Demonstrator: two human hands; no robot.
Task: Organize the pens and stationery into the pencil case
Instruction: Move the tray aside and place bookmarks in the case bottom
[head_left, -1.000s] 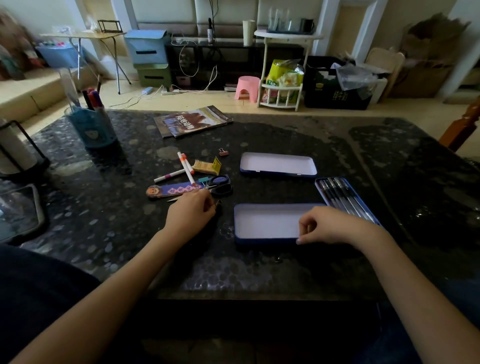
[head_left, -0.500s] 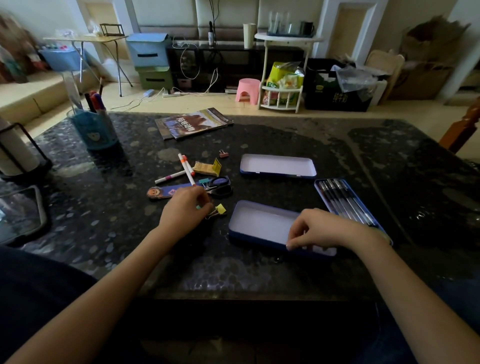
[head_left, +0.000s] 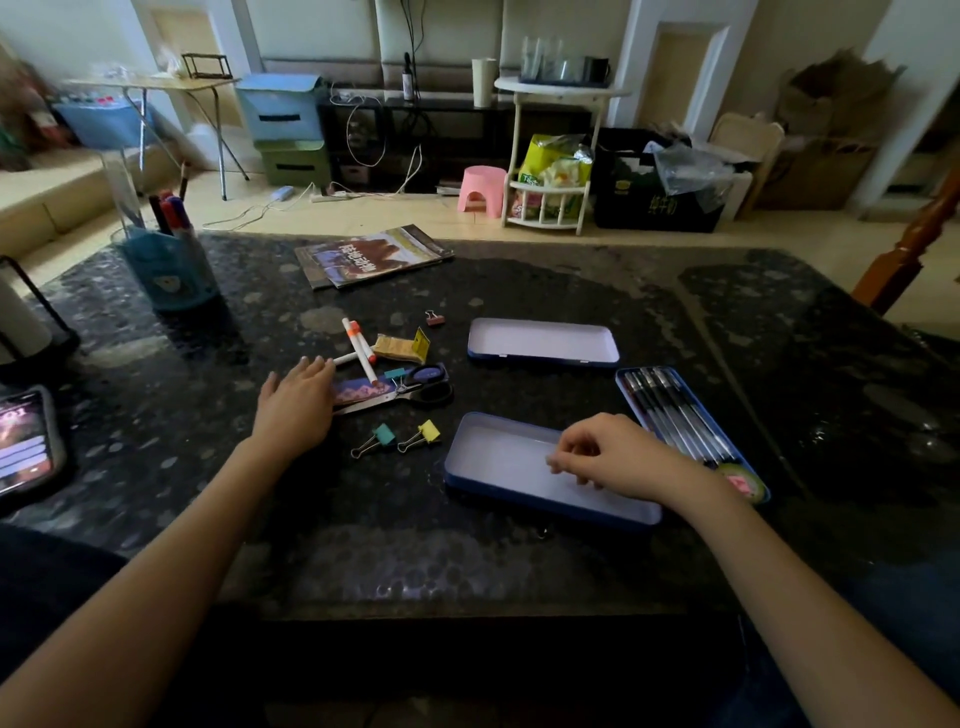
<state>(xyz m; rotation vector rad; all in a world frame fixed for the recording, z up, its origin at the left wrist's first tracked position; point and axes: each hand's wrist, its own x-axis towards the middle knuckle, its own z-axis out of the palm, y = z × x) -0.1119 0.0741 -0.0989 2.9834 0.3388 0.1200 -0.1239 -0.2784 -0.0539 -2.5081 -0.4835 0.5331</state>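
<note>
Hands over counter (head_left: 519, 561): left hand (head_left: 298, 402) flat, fingers straight, on bookmark (head_left: 363, 388) by scissors (head_left: 415, 389); right hand (head_left: 613, 454) curled, resting in case (head_left: 498, 467), holding nothing seen. Clips (head_left: 384, 435) between.

- Dark speckled table (head_left: 519, 561).
- Far-left corner: pen cup (head_left: 171, 270).
- Far edge: magazine (head_left: 371, 257).
- Left edge: phone (head_left: 26, 441).
- Middle: markers (head_left: 359, 349), scissors (head_left: 410, 392), clips (head_left: 397, 436), two open tins (head_left: 543, 340).
- Right: pen tray (head_left: 680, 415).

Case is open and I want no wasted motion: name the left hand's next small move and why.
Probably pinch the bookmark and carry it to the near tray: the left hand lies flat on its end, and the right hand hovers over the bare tray.
</note>
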